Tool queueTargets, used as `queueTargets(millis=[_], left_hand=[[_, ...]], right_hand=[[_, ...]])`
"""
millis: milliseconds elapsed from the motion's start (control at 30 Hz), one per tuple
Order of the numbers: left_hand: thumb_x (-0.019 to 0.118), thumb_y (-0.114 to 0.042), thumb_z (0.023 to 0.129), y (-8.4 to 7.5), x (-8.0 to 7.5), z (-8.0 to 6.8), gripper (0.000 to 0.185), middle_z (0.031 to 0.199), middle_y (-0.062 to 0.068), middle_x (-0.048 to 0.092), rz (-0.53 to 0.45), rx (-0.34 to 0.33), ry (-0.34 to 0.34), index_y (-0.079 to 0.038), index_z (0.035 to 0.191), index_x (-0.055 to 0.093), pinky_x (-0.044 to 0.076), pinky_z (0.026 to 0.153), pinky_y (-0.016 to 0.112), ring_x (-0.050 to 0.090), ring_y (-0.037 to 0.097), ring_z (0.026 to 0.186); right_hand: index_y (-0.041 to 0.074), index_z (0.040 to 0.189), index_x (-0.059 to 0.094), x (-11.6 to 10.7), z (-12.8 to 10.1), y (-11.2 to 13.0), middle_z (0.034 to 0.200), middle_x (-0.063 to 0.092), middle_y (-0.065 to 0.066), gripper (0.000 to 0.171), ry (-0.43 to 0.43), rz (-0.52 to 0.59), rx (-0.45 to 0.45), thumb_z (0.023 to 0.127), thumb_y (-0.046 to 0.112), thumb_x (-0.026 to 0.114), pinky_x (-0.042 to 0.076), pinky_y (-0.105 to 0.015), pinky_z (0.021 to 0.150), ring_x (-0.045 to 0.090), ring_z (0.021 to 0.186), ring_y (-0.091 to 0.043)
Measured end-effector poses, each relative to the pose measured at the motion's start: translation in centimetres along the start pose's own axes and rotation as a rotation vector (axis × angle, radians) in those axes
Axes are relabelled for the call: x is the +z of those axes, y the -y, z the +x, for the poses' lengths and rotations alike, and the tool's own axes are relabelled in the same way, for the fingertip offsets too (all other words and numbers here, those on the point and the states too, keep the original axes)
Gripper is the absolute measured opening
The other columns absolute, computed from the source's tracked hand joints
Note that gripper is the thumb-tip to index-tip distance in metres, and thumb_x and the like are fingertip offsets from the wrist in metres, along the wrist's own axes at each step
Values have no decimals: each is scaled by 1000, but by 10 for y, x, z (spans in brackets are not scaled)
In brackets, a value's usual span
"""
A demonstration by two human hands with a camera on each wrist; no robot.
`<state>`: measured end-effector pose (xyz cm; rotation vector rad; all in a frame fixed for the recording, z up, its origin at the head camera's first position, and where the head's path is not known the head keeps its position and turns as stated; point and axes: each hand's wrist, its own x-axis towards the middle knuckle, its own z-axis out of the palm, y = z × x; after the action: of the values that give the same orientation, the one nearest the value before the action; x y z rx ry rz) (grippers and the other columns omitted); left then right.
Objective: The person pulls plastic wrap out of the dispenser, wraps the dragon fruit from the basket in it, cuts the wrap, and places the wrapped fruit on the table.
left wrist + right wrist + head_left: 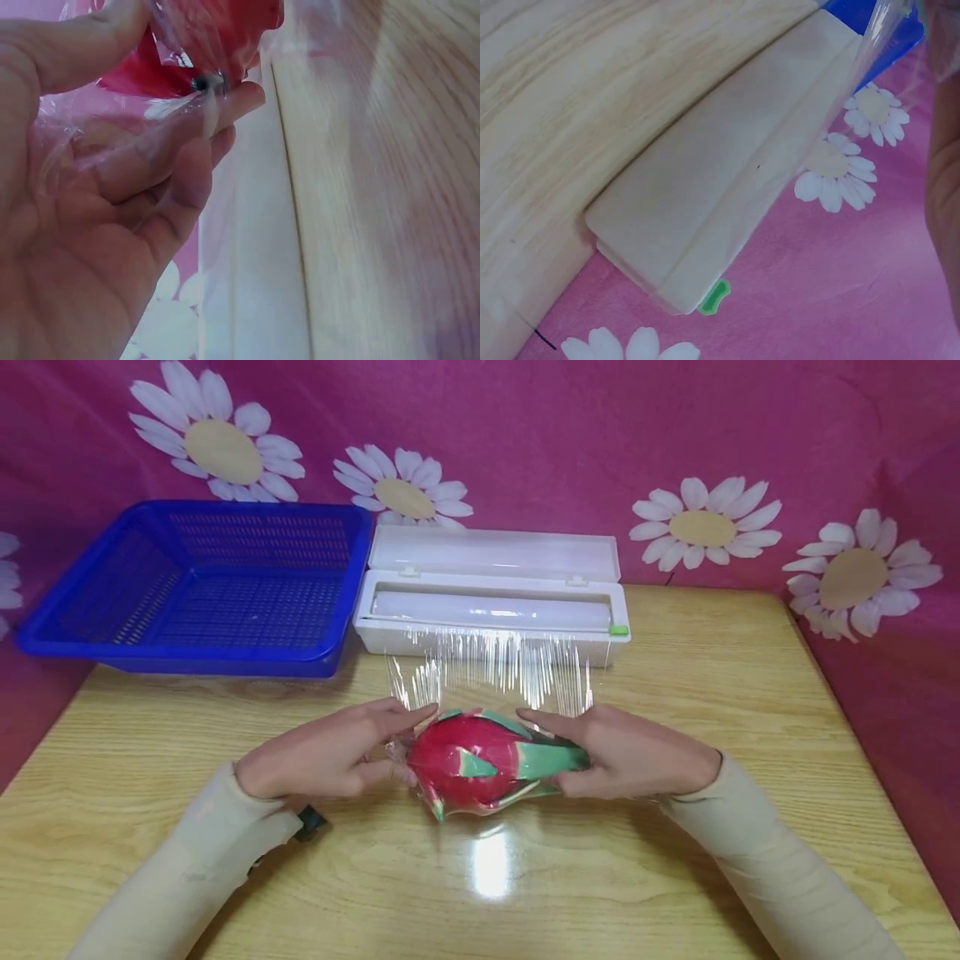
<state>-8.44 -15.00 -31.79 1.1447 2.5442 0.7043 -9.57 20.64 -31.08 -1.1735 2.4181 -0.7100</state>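
Two hands: left hand [318,760], right hand [637,760] grip one dragon fruit [480,762] | one dispenser [491,597] | one basket [202,585]

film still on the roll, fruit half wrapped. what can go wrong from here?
1. The film is stretched taut from the dispenser and uncut: pulling may drag the light box forward.
2. Film bunches at the left hand, so it may cling to itself.
3. The dragon fruit is round and could roll.

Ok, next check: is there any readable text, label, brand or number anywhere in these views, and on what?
None can be read.
Cling film dispenser: plain white, only an unmarked green slider tab.
Blue basket: no marking visible.
Dragon fruit under the film, between the left hand and right hand: no sticker visible.
Backdrop: printed daisies only.
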Motion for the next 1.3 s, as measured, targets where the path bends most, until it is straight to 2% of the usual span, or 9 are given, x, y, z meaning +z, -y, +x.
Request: queueTargets(millis=[133,233,500,633,833,967,1067,1200,1300], left_hand=[[68,-31,100,3,0,1,53,122,0,72,-94,-32,-7,-11,145,48,60,98,40,70,14,113],[65,-29,102,5,0,1,36,118,-2,72,-88,-27,-18,-14,133,53,61,95,38,71,13,109],[64,-26,102,12,4,3,28,120,0,70,-41,-53,-15,-16,128,58,60,97,41,68,17,111],[65,-29,102,14,6,5,30,120,0,70,-55,-80,-5,-18,129,59,59,99,43,67,18,114],[71,-34,97,11,5,5,42,126,2,66,-2,-89,-49,-15,133,63,56,104,44,58,19,122],[72,-37,96,7,4,6,53,146,5,58,61,-61,-94,-13,142,61,48,115,49,44,25,140],[71,-37,98,4,3,5,62,164,8,42,87,-71,-82,-15,152,52,43,120,53,33,29,151],[68,-38,98,0,1,2,78,174,11,23,105,-110,-33,-12,163,32,30,127,60,22,34,160],[72,-45,95,-5,-1,1,97,176,9,12,93,-147,-76,-13,167,15,18,129,66,13,34,164]], right_hand=[[17,135,52,-2,0,-4,68,50,15,48,-25,42,-24,93,22,73,40,-16,49,43,55,4],[18,131,58,-2,0,-8,70,55,15,37,-35,37,-62,98,29,71,44,-17,51,46,57,5],[16,144,58,-1,4,-13,107,73,16,51,11,20,-61,102,43,64,59,-21,78,64,78,4],[14,147,57,0,4,-13,109,71,13,55,4,-34,-51,100,42,66,57,-21,80,62,82,2],[16,143,63,-1,2,-11,126,65,9,54,-68,-152,-75,97,43,70,53,-23,82,56,99,-4],[13,141,65,-1,1,-11,130,66,7,52,-81,-151,-83,96,39,72,55,-25,85,59,104,-5],[11,138,67,-1,2,-12,128,68,5,50,-88,-157,-89,96,36,74,58,-28,89,61,106,-5],[10,135,68,-2,2,-12,127,68,4,47,-90,-164,-93,95,34,75,59,-30,91,63,106,-6],[11,135,68,-3,2,-13,126,68,4,45,-80,-169,-92,96,33,73,58,-27,86,61,101,-5]])
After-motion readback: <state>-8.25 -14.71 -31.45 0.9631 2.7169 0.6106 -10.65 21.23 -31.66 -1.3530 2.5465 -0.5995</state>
